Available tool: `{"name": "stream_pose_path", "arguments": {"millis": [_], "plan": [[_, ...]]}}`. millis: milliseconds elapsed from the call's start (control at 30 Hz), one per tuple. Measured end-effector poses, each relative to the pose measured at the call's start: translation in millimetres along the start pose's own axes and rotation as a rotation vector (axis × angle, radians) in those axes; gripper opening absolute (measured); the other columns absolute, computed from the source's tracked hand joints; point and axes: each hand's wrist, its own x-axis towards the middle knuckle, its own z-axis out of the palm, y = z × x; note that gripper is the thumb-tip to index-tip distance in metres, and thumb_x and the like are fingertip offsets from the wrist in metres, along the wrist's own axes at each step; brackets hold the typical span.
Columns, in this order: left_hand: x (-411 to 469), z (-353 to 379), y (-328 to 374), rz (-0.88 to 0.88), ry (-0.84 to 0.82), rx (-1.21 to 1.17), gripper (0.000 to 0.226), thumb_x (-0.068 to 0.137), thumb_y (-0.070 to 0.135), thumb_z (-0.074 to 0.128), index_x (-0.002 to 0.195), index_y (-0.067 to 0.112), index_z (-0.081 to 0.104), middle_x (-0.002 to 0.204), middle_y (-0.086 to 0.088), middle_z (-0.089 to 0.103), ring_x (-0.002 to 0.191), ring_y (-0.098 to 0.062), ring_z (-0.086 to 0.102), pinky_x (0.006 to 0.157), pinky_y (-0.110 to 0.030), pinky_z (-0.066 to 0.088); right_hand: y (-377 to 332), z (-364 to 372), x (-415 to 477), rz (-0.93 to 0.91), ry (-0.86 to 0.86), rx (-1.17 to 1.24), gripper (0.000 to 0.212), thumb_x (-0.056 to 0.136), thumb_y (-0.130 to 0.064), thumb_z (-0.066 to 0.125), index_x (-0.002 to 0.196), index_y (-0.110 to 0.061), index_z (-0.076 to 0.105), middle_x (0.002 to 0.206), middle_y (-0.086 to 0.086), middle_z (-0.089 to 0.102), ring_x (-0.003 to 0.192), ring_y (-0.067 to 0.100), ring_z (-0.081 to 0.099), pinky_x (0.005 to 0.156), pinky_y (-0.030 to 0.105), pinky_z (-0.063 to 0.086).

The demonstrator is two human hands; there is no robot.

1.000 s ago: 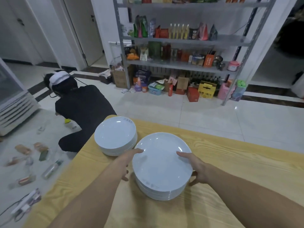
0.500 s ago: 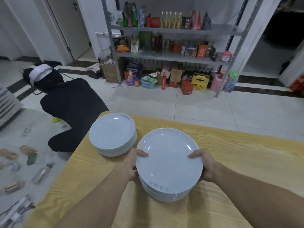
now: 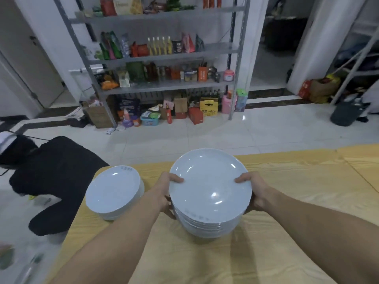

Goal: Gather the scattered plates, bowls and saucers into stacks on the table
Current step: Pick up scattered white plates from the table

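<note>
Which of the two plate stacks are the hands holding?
The right stack, gripped by left hand and right hand; the left stack stands untouched.

A glossy white tiled floor [image 3: 205,132] with a dark border strip [image 3: 272,99] is seen beyond a yellow wood-grain table [image 3: 297,181]. A grey metal shelf rack [image 3: 164,58] is set against the white wall [image 3: 67,33], its shelves packed with packets, bottles and boxes; more boxes and bottles are ranged on the floor beneath it. A white door [image 3: 30,64] is seen at the left, and a dark doorway [image 3: 281,31] at the right beside a white pillar [image 3: 315,42]. A second rack [image 3: 356,64] is partly shown at the far right, with a dark bin [image 3: 344,114] near it. Overhead light is reflected in the tiles.
</note>
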Motion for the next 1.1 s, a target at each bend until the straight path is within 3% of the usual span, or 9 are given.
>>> {"name": "stream_pose_path", "arguments": {"millis": [133,300,467,667,900,1000,1100], "plan": [[-27.2,55.2,18.7,0.051,-0.023,0.086,0.056,0.049,0.018,0.068,0.104,0.006,0.062,0.102,-0.015,0.062,0.088,-0.037,0.057,0.078,-0.055,0.046,-8.4,-51.9,-37.7,-0.033,0.046,0.065,0.069,0.043,-0.023,0.067,0.111,-0.014,0.064,0.115,0.014,0.069,0.103,0.040,0.060,0.093,0.058,0.042],[-56.7,149.9,20.8,0.075,-0.075,0.170,0.049,0.050,0.017,0.066,0.098,0.008,0.061,0.097,-0.014,0.061,0.086,-0.037,0.055,0.083,-0.056,0.042,-8.7,-139.0,-76.3,-0.061,0.148,0.119,0.057,0.050,-0.022,0.064,0.106,-0.011,0.062,0.117,0.016,0.066,0.108,0.042,0.059,0.101,0.060,0.038],[-83.5,268.7,2.0,0.070,-0.129,0.226,0.060,0.046,0.018,0.068,0.105,0.006,0.062,0.118,-0.018,0.065,0.100,-0.041,0.058,0.089,-0.063,0.039,-0.3,-256.3,-111.9,-0.066,0.231,0.142,0.057,0.054,-0.024,0.064,0.108,-0.008,0.062,0.116,0.017,0.066,0.107,0.042,0.059,0.100,0.061,0.039],[-99.2,413.4,-23.1,0.074,-0.188,0.290,0.060,0.038,0.018,0.069,0.097,0.008,0.061,0.101,-0.018,0.065,0.088,-0.042,0.059,0.084,-0.068,0.039,7.1,-399.3,-141.0,-0.058,0.299,0.157,0.058,0.051,-0.024,0.064,0.107,-0.008,0.063,0.112,0.018,0.068,0.107,0.043,0.059,0.103,0.060,0.035],[-98.9,559.1,-8.5,0.076,-0.272,0.412,0.066,0.040,0.019,0.069,0.104,0.008,0.062,0.106,-0.019,0.065,0.092,-0.042,0.058,0.089,-0.068,0.038,-3.6,-534.1,-133.9,-0.055,0.347,0.264,0.062,0.050,-0.024,0.064,0.110,-0.009,0.062,0.117,0.016,0.066,0.105,0.042,0.058,0.099,0.062,0.036],[-91.9,619.5,11.5,0.101,-0.284,0.430,0.069,0.043,0.019,0.069,0.110,0.008,0.061,0.111,-0.019,0.064,0.090,-0.041,0.059,0.086,-0.065,0.041,-20.9,-588.7,-116.5,-0.074,0.372,0.277,0.060,0.048,-0.025,0.065,0.105,-0.009,0.062,0.107,0.015,0.068,0.098,0.040,0.059,0.096,0.057,0.040],[-84.6,678.9,36.2,0.118,-0.316,0.429,0.072,0.041,0.019,0.070,0.111,0.008,0.060,0.109,-0.018,0.064,0.092,-0.041,0.059,0.084,-0.067,0.041,-46.9,-641.0,-103.9,-0.080,0.379,0.369,0.047,0.051,-0.023,0.066,0.096,-0.009,0.061,0.095,0.012,0.067,0.084,0.035,0.059,0.077,0.039,0.046]]}}
